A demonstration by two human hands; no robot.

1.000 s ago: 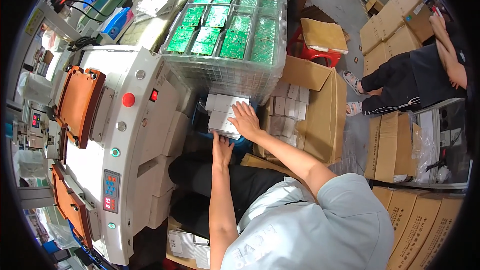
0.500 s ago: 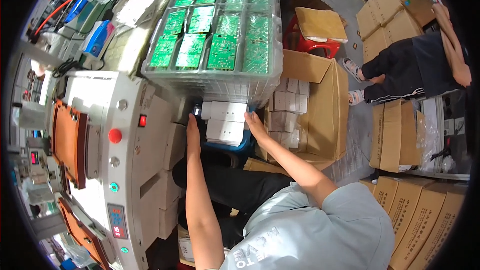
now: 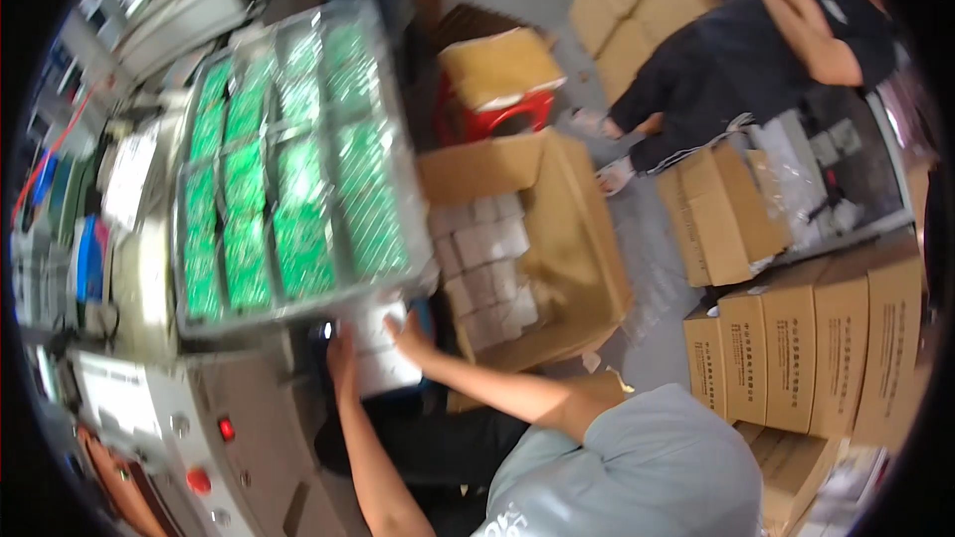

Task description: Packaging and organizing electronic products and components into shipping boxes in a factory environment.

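Note:
A stack of flat white rectangular pieces (image 3: 386, 370) lies in a blue container (image 3: 428, 323) below the tray of green boards. My left hand (image 3: 341, 356) is at the left side of the stack, fingers stretched forward and blurred. My right hand (image 3: 408, 340) reaches over the stack's right part with its fingers apart, at or just above the white surface. Whether either hand presses on the pieces cannot be made out. The clear plastic tray (image 3: 298, 313) of green circuit boards (image 3: 303, 174) stands just beyond my hands.
An open cardboard box (image 3: 587, 268) with small white boxes (image 3: 487, 239) inside stands to the right. At left is a grey machine (image 3: 264, 438) with a red button (image 3: 198, 480). Another person (image 3: 716, 70) is at the upper right, near a red stool (image 3: 497, 114) and stacked cartons (image 3: 796, 358).
The view has swung to the right and blurred, so everything sits further left. My right hand has moved from the stack's right edge over its top; the left stays at its side.

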